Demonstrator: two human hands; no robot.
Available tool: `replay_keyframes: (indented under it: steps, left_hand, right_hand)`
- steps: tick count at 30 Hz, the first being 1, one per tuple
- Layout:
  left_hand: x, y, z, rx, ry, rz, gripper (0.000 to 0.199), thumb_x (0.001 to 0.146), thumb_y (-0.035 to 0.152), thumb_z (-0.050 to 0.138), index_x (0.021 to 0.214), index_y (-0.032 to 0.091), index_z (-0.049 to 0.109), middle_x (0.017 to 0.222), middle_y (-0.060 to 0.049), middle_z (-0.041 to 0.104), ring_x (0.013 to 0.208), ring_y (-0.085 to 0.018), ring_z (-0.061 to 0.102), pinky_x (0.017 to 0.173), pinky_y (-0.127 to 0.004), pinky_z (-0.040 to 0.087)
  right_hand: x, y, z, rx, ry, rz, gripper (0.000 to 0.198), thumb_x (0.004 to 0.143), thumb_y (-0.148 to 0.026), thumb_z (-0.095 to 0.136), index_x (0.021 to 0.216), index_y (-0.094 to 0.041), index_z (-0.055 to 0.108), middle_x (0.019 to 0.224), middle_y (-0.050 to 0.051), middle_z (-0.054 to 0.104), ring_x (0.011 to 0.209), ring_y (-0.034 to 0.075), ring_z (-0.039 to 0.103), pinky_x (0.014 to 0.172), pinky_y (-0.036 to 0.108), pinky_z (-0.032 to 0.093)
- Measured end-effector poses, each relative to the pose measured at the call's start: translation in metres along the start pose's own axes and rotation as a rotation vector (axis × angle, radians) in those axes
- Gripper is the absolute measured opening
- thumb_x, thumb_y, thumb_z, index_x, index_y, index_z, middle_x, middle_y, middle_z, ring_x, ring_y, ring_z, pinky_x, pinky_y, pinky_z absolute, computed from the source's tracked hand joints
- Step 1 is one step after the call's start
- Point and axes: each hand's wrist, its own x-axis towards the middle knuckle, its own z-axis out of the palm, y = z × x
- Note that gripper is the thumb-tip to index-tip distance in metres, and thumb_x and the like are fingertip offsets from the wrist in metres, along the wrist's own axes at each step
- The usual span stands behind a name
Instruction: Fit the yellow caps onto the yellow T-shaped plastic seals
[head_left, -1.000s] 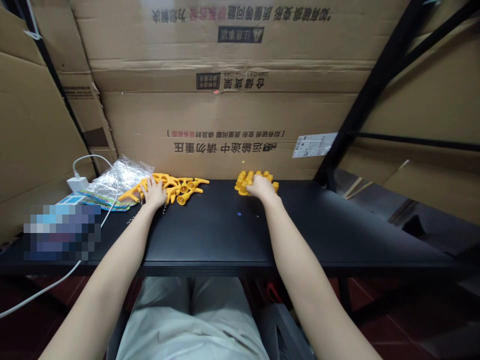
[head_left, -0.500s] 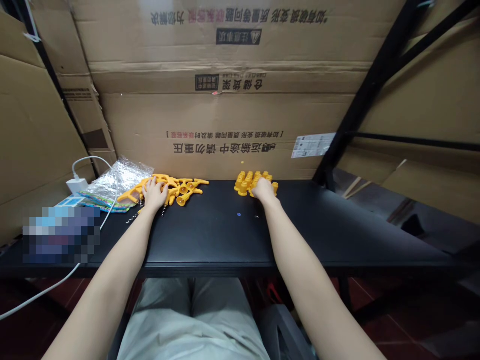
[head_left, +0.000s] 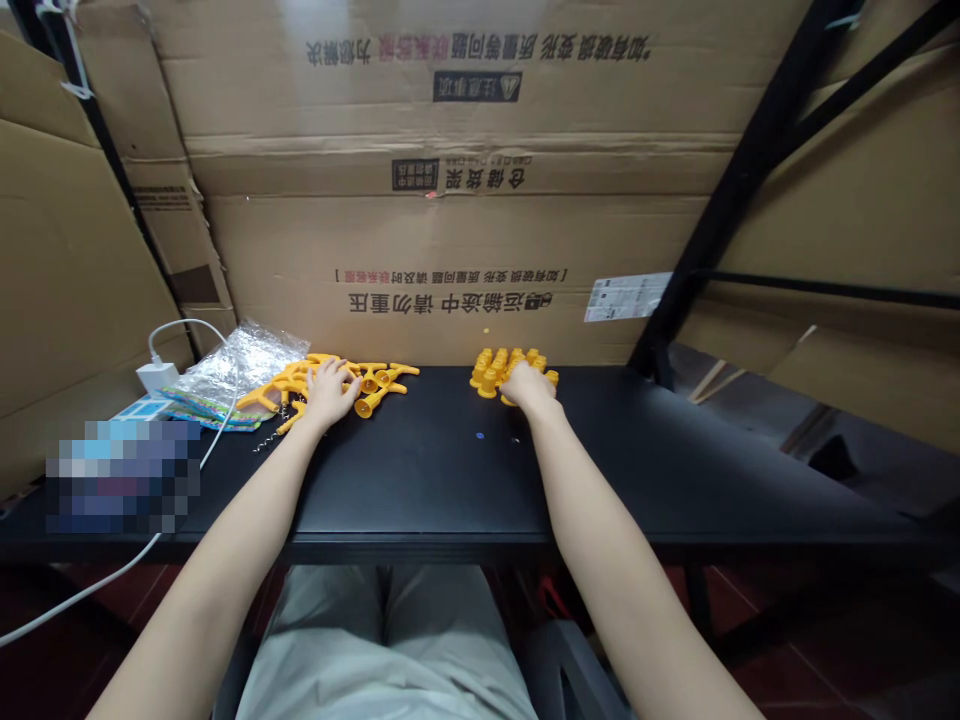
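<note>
On the left, a loose pile of yellow plastic corkscrew parts (head_left: 262,397) lies on the black table, with curved handles and metal spirals. My left hand (head_left: 328,395) rests over this pile, fingers spread and touching the parts. Just right of it lie yellow flared pieces, one with its round mouth (head_left: 366,407) facing me. Several yellow flared plastic pieces (head_left: 487,382) stand upright in a close group further right. My right hand (head_left: 529,388) is at the front of that group, fingers curled down around a piece at its near edge; the fingertips are mostly hidden.
Crumpled clear plastic wrap (head_left: 251,360) and a white charger (head_left: 157,377) with a cable lie at the left. A blurred-out object (head_left: 124,475) is nearer me. A cardboard wall (head_left: 450,230) closes the back; a black metal post (head_left: 720,200) rises at the right.
My left hand has slid right across the pile, uncovering handles and a spiral on its left side. My right hand stays at the upright group.
</note>
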Motion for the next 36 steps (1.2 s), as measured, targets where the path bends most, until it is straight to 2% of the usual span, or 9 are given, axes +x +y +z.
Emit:
replay_keyframes:
  steps: [3, 8, 12, 15, 18, 21, 26, 31, 36]
  left_hand:
    - [-0.005, 0.010, 0.000, 0.022, -0.118, 0.097, 0.029, 0.086, 0.046, 0.049, 0.084, 0.022, 0.065, 0.141, -0.005, 0.049, 0.138, -0.029, 0.030, 0.113, -0.062, 0.012]
    - [-0.010, 0.015, 0.004, 0.145, -0.244, 0.190, 0.039, 0.078, 0.054, 0.056, 0.092, 0.019, 0.067, 0.138, -0.012, 0.051, 0.137, -0.035, 0.030, 0.112, -0.066, 0.007]
    - [-0.009, 0.015, 0.006, 0.140, -0.132, 0.233, 0.029, 0.079, 0.041, 0.058, 0.096, 0.019, 0.066, 0.136, -0.012, 0.053, 0.133, -0.033, 0.038, 0.113, -0.062, 0.014]
    - [-0.008, 0.019, 0.004, 0.074, 0.010, 0.288, 0.024, 0.081, 0.038, 0.057, 0.092, 0.018, 0.064, 0.132, -0.012, 0.056, 0.125, -0.030, 0.048, 0.111, -0.057, 0.025]
    - [-0.009, 0.028, 0.004, 0.024, 0.112, 0.351, 0.023, 0.082, 0.036, 0.057, 0.094, 0.017, 0.060, 0.121, -0.013, 0.061, 0.112, -0.027, 0.057, 0.099, -0.045, 0.041]
    - [-0.013, 0.037, 0.008, 0.011, 0.151, 0.420, 0.023, 0.083, 0.037, 0.057, 0.094, 0.017, 0.057, 0.107, -0.012, 0.064, 0.095, -0.023, 0.063, 0.083, -0.035, 0.049]
    - [-0.020, 0.046, 0.016, -0.057, 0.074, 0.579, 0.017, 0.087, 0.033, 0.052, 0.097, 0.019, 0.053, 0.098, -0.007, 0.062, 0.086, -0.017, 0.064, 0.071, -0.027, 0.051]
    - [-0.021, 0.046, 0.022, -0.186, -0.016, 0.694, 0.027, 0.088, 0.022, 0.050, 0.114, 0.018, 0.051, 0.123, -0.012, 0.058, 0.106, -0.019, 0.061, 0.085, -0.031, 0.053]
    - [-0.022, 0.045, 0.025, -0.261, -0.014, 0.727, 0.042, 0.087, 0.020, 0.046, 0.129, 0.015, 0.044, 0.137, -0.015, 0.050, 0.126, -0.022, 0.050, 0.102, -0.038, 0.047]
  right_hand:
    - [-0.010, -0.015, -0.016, -0.045, -0.093, 0.100, 0.043, 0.082, -0.018, 0.054, 0.123, -0.003, 0.054, 0.115, 0.025, 0.060, 0.105, 0.030, 0.059, 0.082, 0.037, 0.042]
    - [-0.022, -0.038, -0.018, -0.061, -0.112, -0.044, 0.038, 0.084, -0.012, 0.047, 0.121, -0.009, 0.056, 0.122, 0.022, 0.060, 0.110, 0.031, 0.059, 0.087, 0.039, 0.044]
    - [-0.032, -0.054, -0.002, -0.054, -0.162, -0.336, 0.031, 0.086, -0.011, 0.047, 0.113, -0.014, 0.062, 0.121, 0.017, 0.062, 0.108, 0.028, 0.061, 0.087, 0.036, 0.045]
    - [-0.041, -0.068, 0.012, 0.080, -0.217, -0.586, 0.024, 0.088, -0.014, 0.049, 0.106, -0.016, 0.065, 0.115, 0.012, 0.066, 0.103, 0.023, 0.063, 0.087, 0.031, 0.044]
    - [-0.049, -0.084, 0.027, 0.326, -0.270, -0.654, 0.020, 0.093, -0.023, 0.048, 0.095, -0.017, 0.067, 0.100, 0.009, 0.071, 0.090, 0.019, 0.065, 0.081, 0.028, 0.045]
    - [-0.055, -0.097, 0.041, 0.643, -0.400, -0.526, 0.035, 0.097, -0.033, 0.041, 0.080, -0.015, 0.066, 0.079, 0.007, 0.071, 0.075, 0.016, 0.065, 0.075, 0.027, 0.047]
    - [-0.063, -0.110, 0.046, 1.210, -0.617, -0.114, 0.038, 0.097, -0.040, 0.043, 0.077, -0.014, 0.063, 0.062, 0.004, 0.066, 0.055, 0.013, 0.061, 0.059, 0.024, 0.047]
    - [-0.071, -0.115, 0.034, 1.567, -0.788, 0.118, 0.029, 0.097, -0.031, 0.044, 0.082, -0.014, 0.062, 0.065, 0.003, 0.065, 0.056, 0.013, 0.060, 0.058, 0.025, 0.049]
    - [-0.065, -0.113, 0.028, 1.620, -0.742, 0.249, 0.021, 0.094, -0.020, 0.049, 0.077, -0.015, 0.059, 0.060, -0.001, 0.060, 0.050, 0.010, 0.056, 0.054, 0.023, 0.046]
